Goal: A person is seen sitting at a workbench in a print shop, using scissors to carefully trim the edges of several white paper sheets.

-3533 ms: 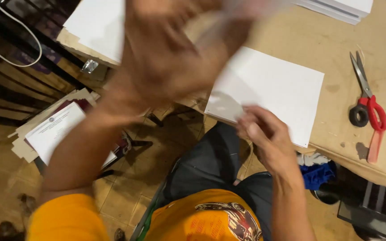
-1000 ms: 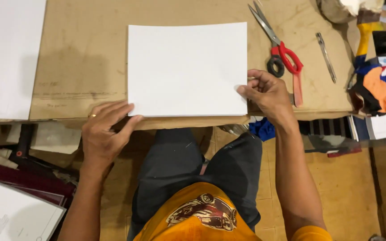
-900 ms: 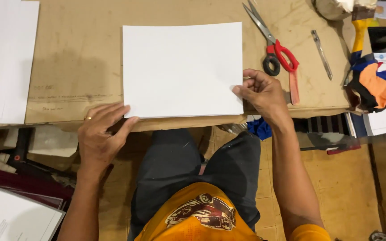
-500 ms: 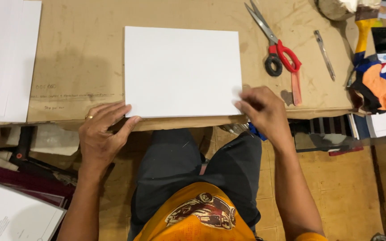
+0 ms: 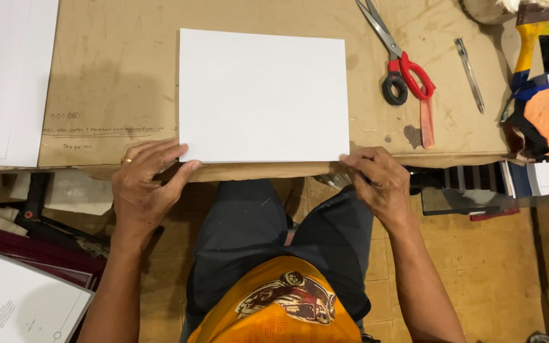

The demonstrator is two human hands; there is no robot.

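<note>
a white sheet (image 5: 262,95) lies flat on the brown board (image 5: 109,82) in the upper middle of the frame, its lower edge running close along the board's near edge. the left hand (image 5: 144,187) sits at the sheet's lower left corner, fingers spread loose and fingertips touching the corner; it pinches nothing and seems to steady the corner so the sheet stays square. the right hand (image 5: 379,181) is at the lower right corner, fingers curled narrow, touching the edge there; whether it actually pinches the paper i cannot tell. 1 hand at each lower corner suggests the sheet is being lined up with the board's edge.

at the upper right, red scissors (image 5: 401,63) lie closed, well apart from the sheet, and a pen (image 5: 470,75) lies just right of them, both parked out of the way. a bundle of coloured cloth (image 5: 541,117) sits at the right edge. a stack of white paper (image 5: 7,76) fills the upper left, and more printed sheets (image 5: 20,305) lie at the lower left.

compared with 0.5 s ago, the right hand has slid down from over the sheet's lower right part to the corner itself. the left hand has hardly moved, and the sheet lies in the same place.
</note>
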